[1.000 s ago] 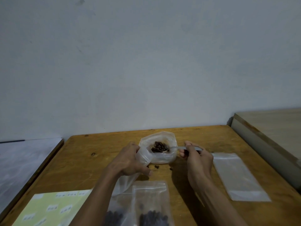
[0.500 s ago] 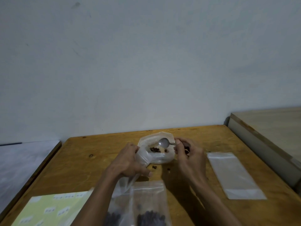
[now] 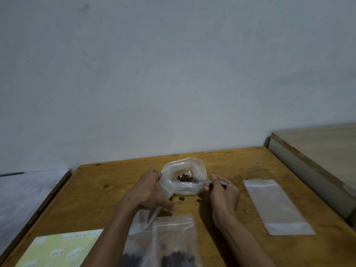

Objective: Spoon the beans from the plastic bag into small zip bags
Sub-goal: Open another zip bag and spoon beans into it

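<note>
A bare grey-white wall point(image 3: 173, 74) rises behind the wooden table point(image 3: 240, 160); a paler wooden surface point(image 3: 317, 147) adjoins its right side.

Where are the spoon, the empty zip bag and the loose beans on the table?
spoon point(image 3: 204, 181), head view, bare handle by the bag's mouth.
empty zip bag point(image 3: 277, 206), head view, its flat middle.
loose beans point(image 3: 181, 198), head view, pair beside the plastic bag.

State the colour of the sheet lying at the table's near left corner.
Pale yellow-green sheet with small white labels, seen in the head view.

Wooden table point(image 3: 100, 191); yellow label sheet point(image 3: 57, 249) near left corner; grey wall point(image 3: 173, 74)
</note>
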A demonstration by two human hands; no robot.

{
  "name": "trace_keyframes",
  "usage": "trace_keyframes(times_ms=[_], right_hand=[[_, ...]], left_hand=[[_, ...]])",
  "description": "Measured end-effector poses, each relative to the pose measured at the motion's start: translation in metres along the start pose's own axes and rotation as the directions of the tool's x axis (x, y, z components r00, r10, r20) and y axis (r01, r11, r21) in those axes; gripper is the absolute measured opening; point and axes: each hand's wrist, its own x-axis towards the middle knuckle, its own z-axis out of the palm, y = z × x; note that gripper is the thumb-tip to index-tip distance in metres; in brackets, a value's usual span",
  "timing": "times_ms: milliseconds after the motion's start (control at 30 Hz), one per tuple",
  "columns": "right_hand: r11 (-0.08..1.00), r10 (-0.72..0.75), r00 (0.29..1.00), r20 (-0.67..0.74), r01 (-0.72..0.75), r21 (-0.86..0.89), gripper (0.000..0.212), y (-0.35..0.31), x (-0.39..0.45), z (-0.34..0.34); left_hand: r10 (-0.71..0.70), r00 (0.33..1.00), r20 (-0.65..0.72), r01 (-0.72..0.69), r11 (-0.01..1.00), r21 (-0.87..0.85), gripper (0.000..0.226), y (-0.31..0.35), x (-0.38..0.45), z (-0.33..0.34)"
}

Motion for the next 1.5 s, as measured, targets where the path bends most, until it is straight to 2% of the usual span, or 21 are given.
trace_keyframes(times_ms=[200,367,433,500,567,633,733,867,1000,1100,1233,1400,1500], right_hand=[[0.994,-0.003,0.998,0.057,-0.003,0.107,0.006,-0.017,0.000,-0.005],[0.989,-0.063,0.982,0.179,0.037,0.145,0.005,-0.042,-0.018,-0.007],[0.991,-0.130,0.948,0.289,0.128,0.026,0.008,-0.045,-0.028,-0.007],[0.941,-0.248,0.886,0.392,0.317,-0.121,0.009,-0.043,-0.036,-0.009],[0.860,-0.379,0.839,0.391,0.476,-0.186,0.011,-0.043,-0.037,-0.011],[0.789,-0.467,0.819,0.333,0.556,-0.263,0.013,-0.038,-0.028,-0.014],[0.687,-0.474,0.802,0.363,0.595,-0.417,0.017,-0.019,-0.013,-0.013],[0.724,-0.448,0.843,0.298,0.537,-0.433,0.018,-0.001,-0.006,-0.011],[0.848,-0.356,0.919,0.170,0.395,-0.354,0.017,0.001,-0.006,-0.007],[0.926,-0.223,0.969,0.107,0.245,-0.287,0.013,-0.001,-0.006,-0.006],[0.967,-0.111,0.989,0.102,0.131,-0.217,0.012,-0.004,-0.007,-0.003],[0.996,0.059,0.996,0.060,-0.054,-0.075,0.011,-0.007,-0.008,0.002],[0.999,0.033,0.999,0.034,-0.032,-0.030,0.008,-0.010,-0.007,0.000]], left_hand=[[-0.047,0.999,0.005,0.047,0.999,-0.021,0.091,-0.001,0.001,0.006],[-0.055,0.998,-0.008,0.055,0.998,-0.022,0.091,0.000,0.003,0.006],[-0.061,0.998,-0.002,0.061,0.998,-0.029,0.089,0.001,0.002,0.006],[-0.065,0.998,0.003,0.065,0.997,-0.038,0.082,0.002,0.001,0.006],[-0.053,0.999,0.004,0.054,0.997,-0.054,0.076,0.005,-0.001,0.005],[-0.049,0.999,0.007,0.049,0.995,-0.083,0.072,0.007,-0.002,0.003],[-0.034,0.999,0.011,0.035,0.993,-0.114,0.070,0.009,-0.005,0.000],[0.010,1.000,-0.021,-0.013,0.989,-0.146,0.057,0.021,-0.005,-0.010],[0.032,0.999,-0.039,-0.036,0.993,-0.113,0.078,0.025,0.000,-0.016],[-0.001,1.000,-0.018,0.000,0.998,-0.068,0.076,0.020,0.001,-0.011],[-0.032,0.999,0.031,0.032,0.999,0.013,0.090,0.010,-0.001,-0.005],[-0.007,0.998,0.058,0.006,1.000,0.009,0.091,0.002,-0.003,-0.004],[-0.019,0.998,0.052,0.021,1.000,-0.021,0.092,-0.001,-0.003,-0.001]])
